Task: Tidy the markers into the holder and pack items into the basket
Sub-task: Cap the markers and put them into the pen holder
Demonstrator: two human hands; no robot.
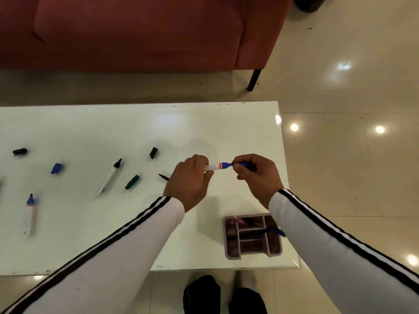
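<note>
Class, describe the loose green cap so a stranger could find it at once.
On the white table, look left of the left hand. The green cap lies between a white black-tipped marker and a thin black pen. It is the only green piece; other loose caps are black or blue.

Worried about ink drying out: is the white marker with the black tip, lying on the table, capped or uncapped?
Uncapped. The white marker lies with its black nib bare; a loose black cap lies apart from it.

A red sofa point(136, 30) stands beyond the white table point(136, 123) on glossy cream floor tiles point(340, 166) mirroring round lights.
</note>
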